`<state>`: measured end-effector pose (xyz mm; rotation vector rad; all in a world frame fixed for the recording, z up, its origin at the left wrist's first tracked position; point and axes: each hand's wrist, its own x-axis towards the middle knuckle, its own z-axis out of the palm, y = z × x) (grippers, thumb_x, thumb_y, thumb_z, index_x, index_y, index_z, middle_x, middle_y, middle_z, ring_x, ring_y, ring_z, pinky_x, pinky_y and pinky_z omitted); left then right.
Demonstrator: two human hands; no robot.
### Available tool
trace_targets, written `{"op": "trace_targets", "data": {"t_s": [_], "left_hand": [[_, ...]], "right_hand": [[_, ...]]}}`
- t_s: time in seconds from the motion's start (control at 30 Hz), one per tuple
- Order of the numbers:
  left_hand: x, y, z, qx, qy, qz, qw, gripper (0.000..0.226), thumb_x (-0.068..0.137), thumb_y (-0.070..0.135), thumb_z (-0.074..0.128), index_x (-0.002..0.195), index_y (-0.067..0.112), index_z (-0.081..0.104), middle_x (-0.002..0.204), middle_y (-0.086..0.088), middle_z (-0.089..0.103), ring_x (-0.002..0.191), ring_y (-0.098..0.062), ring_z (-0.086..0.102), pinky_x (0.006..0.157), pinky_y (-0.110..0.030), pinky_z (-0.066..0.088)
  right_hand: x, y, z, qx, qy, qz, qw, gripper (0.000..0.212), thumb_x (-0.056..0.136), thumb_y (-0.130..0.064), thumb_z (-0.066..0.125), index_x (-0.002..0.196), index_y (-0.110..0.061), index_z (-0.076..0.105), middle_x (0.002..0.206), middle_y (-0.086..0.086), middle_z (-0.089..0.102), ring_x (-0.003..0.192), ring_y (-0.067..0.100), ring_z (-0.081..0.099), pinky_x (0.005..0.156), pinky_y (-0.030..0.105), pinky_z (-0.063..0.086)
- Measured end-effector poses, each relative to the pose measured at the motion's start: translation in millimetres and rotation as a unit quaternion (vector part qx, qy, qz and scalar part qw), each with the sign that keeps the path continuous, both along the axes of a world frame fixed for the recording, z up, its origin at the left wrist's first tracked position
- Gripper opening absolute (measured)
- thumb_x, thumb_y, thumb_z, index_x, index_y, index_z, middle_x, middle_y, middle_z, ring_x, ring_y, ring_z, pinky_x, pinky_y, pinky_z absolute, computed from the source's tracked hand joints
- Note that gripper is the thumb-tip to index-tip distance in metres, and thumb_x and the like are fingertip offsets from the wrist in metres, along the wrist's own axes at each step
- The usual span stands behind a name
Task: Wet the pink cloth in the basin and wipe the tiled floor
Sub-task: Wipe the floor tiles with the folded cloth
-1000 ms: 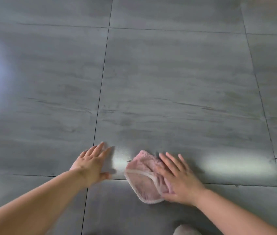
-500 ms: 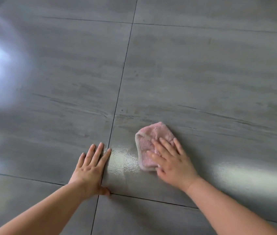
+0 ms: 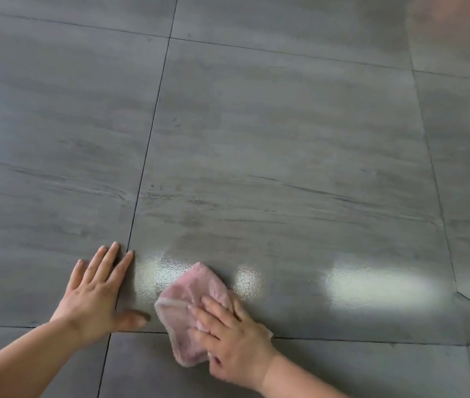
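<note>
A folded pink cloth (image 3: 188, 308) lies flat on the grey tiled floor (image 3: 271, 145), straddling a grout line near the bottom of the view. My right hand (image 3: 230, 340) lies on the cloth's near right part with straight fingers and presses it onto the tile. My left hand (image 3: 97, 294) rests flat on the floor just left of the cloth, fingers spread and thumb pointing toward it, a small gap between them. A wet sheen shows on the tile beyond the cloth. The basin is out of view.
Large grey tiles with dark grout lines fill the view. Bright light reflections sit on the floor to the right of the cloth (image 3: 377, 285). A blurred pale shape shows at the top right corner (image 3: 458, 12).
My right hand has drawn the cloth back toward me after pushing it forward half a second ago. My left hand has stayed planted on the floor.
</note>
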<state>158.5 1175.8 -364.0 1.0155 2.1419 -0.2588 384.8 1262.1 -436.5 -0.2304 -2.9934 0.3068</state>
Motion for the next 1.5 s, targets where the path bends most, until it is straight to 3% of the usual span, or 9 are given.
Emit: {"op": "trace_targets", "data": {"t_s": [0.2,0.4,0.53,0.6,0.67,0.77,1.07,1.3,1.5], "left_hand": [[6.6,11.2,-6.8,0.027,-0.014,-0.028,0.999,0.132,0.051,0.070,0.062,0.123,0.001,-0.023,0.138,0.014,-0.026,0.128,-0.003,-0.025,0.118,-0.037,-0.005],[12.2,17.7,-6.7,0.012,0.003,-0.029,1.000,0.126,0.064,0.053,0.071,0.123,0.008,-0.031,0.136,0.014,-0.030,0.141,-0.016,-0.022,0.118,-0.039,-0.003],[14.4,20.0,-4.7,0.018,0.008,-0.021,1.000,0.124,0.062,0.052,0.073,0.138,0.021,-0.020,0.154,0.002,-0.020,0.143,-0.017,-0.018,0.118,-0.038,0.001],[14.6,20.0,-3.5,0.027,0.008,-0.015,0.999,0.123,0.061,0.051,0.073,0.140,0.022,-0.016,0.155,0.002,-0.017,0.143,-0.016,-0.017,0.118,-0.038,0.002],[14.7,19.8,-1.5,0.037,0.010,-0.017,0.999,0.122,0.060,0.051,0.074,0.142,0.024,-0.012,0.155,0.003,-0.015,0.144,-0.015,-0.015,0.118,-0.038,0.003],[11.1,19.7,-3.8,0.038,0.019,-0.019,0.999,0.122,0.058,0.053,0.075,0.142,0.026,-0.010,0.155,0.004,-0.015,0.144,-0.014,-0.014,0.118,-0.037,0.005],[-1.4,0.0,-33.6,0.104,0.047,-0.057,0.992,0.131,0.011,0.047,0.089,0.133,0.023,0.044,0.142,-0.010,0.043,0.133,-0.019,0.027,0.093,-0.059,0.042],[11.0,13.7,-11.8,0.115,-0.006,0.020,0.993,0.126,0.036,0.080,0.051,0.144,0.023,0.017,0.156,0.007,0.006,0.143,-0.008,0.001,0.117,-0.040,0.012],[-34.9,-2.7,-19.7,0.168,0.067,0.201,0.963,0.094,0.057,0.075,0.050,0.131,0.018,0.041,0.143,-0.015,0.035,0.137,-0.035,0.027,0.111,-0.052,0.030]], "right_hand": [[85.5,97.2,4.5,0.018,0.008,-0.260,0.965,0.040,0.066,-0.024,0.044,0.106,-0.024,0.050,0.132,0.003,0.039,0.127,0.027,0.033,0.111,0.034,0.016],[98.5,99.4,6.3,-0.003,0.010,-0.596,0.803,0.044,0.068,-0.021,0.036,0.104,-0.007,0.058,0.127,0.026,0.049,0.117,0.041,0.029,0.097,0.058,0.039],[19.5,36.1,2.8,-0.024,-0.012,-0.387,0.922,0.053,0.057,-0.027,0.037,0.109,-0.022,0.049,0.131,0.007,0.040,0.128,0.032,0.027,0.109,0.040,0.014],[3.1,16.2,1.7,-0.031,-0.028,-0.198,0.979,0.048,0.058,-0.034,0.038,0.104,-0.032,0.052,0.131,-0.005,0.041,0.128,0.021,0.036,0.110,0.041,0.025],[7.1,30.5,3.8,-0.022,-0.032,-0.090,0.995,0.036,0.063,-0.039,0.039,0.096,-0.037,0.053,0.131,-0.010,0.041,0.124,0.014,0.041,0.103,0.039,0.041],[53.1,75.0,12.7,-0.010,-0.012,-0.151,0.988,0.020,0.069,-0.033,0.044,0.089,-0.031,0.046,0.127,-0.003,0.041,0.122,0.020,0.038,0.111,0.029,0.021],[121.3,114.5,16.6,-0.082,-0.019,-0.680,0.728,0.052,0.065,-0.028,0.031,0.093,0.004,0.061,0.119,0.034,0.056,0.117,0.050,0.045,0.089,0.066,0.040],[20.2,22.7,7.5,-0.044,0.018,-0.164,0.985,0.028,0.058,-0.029,0.043,0.087,-0.030,0.043,0.127,-0.008,0.043,0.121,0.016,0.040,0.105,0.037,0.026],[88.5,140.3,12.8,-0.034,-0.009,-0.333,0.942,0.023,0.070,-0.023,0.042,0.092,-0.021,0.049,0.125,0.009,0.048,0.121,0.028,0.036,0.105,0.037,0.030]]}}
